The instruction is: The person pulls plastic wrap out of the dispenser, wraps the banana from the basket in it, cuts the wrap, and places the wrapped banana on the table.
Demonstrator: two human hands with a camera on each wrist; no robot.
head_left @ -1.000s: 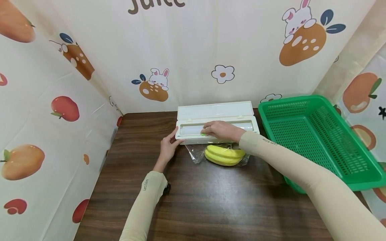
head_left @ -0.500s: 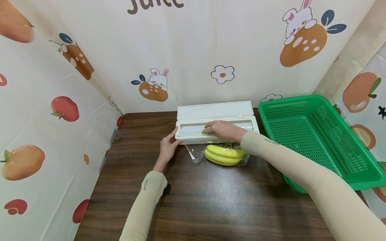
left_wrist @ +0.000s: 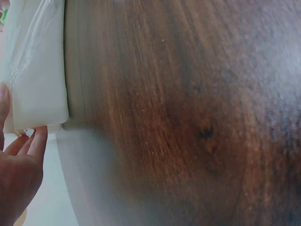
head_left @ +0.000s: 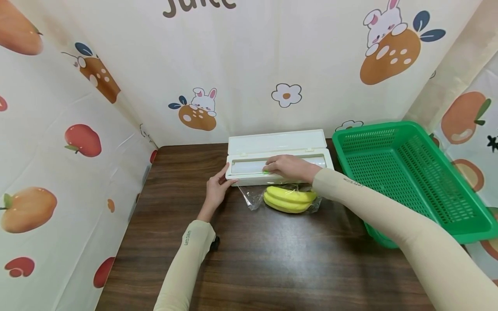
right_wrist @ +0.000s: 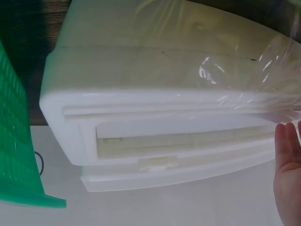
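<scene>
A white cling film dispenser [head_left: 249, 182] stands at the back of the table with its lid [head_left: 276, 142] tipped back and a film roll [head_left: 247, 166] inside. My left hand [head_left: 215, 190] holds the dispenser's left end, thumb at the front and fingers at the end wall [left_wrist: 40, 101]. Over the front edge, my right hand [head_left: 285, 167] pinches a small green slide cutter [head_left: 266, 172]; its fingertips are partly hidden. Clear film [head_left: 252, 199] hangs from the front edge. Yellow bananas [head_left: 288, 200] lie in front, with film around them; whether it covers them I cannot tell.
A green plastic basket [head_left: 414, 127] stands to the right, close to the dispenser's right end. Patterned curtains [head_left: 249, 65] enclose the back and sides of the dark wooden table [head_left: 272, 263]. The right forearm passes over the basket's near left edge.
My right hand has slid slightly to the right along the dispenser's front edge, with the green slide cutter. The left hand, dispenser and bananas stay essentially in place.
</scene>
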